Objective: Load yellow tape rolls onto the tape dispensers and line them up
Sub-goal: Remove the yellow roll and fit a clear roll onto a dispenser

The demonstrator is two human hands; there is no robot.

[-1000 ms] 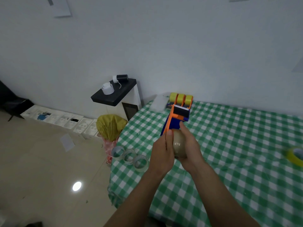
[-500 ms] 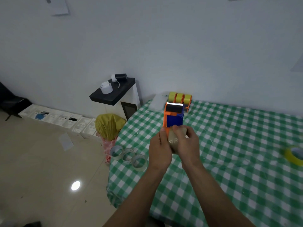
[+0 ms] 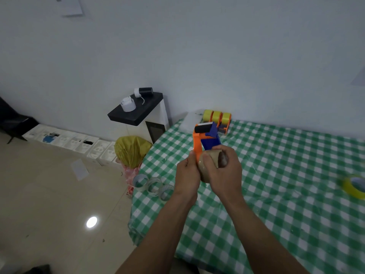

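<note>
Two bare forearms reach up from the lower edge over the green-and-white checked desk (image 3: 276, 204) and meet above its left part. The left hand (image 3: 186, 175) has its grip curled round the orange side of a tape dispenser (image 3: 209, 137), thumb lying up along the orange plastic. The right hand (image 3: 227, 175) wraps its grip over a brownish roll (image 3: 209, 160) that sits at the near end of the dispenser, thumb across the roll's face and fingers over its far side. The dispenser points away from the person, tilted a little to the left, its blue body, black roller and toothed blade at the far end. It is held above the cloth, not resting on it.

Left of the hands, three empty tape rings (image 3: 153, 185) lie in a row near the desk's left edge. Well to the right, a loose yellow tape roll (image 3: 353, 186) lies flat on the cloth, blurred at the picture's edge. Beyond the hands, three loaded dispensers (image 3: 217, 118) with yellow rolls stand side by side at the desk's far corner against the wall.

Past the desk's left edge sits a yellow bag (image 3: 131, 150) on the floor, and behind it a black-topped stand (image 3: 136, 114) carrying a white roll (image 3: 128, 104) and a black roll (image 3: 145, 91).
</note>
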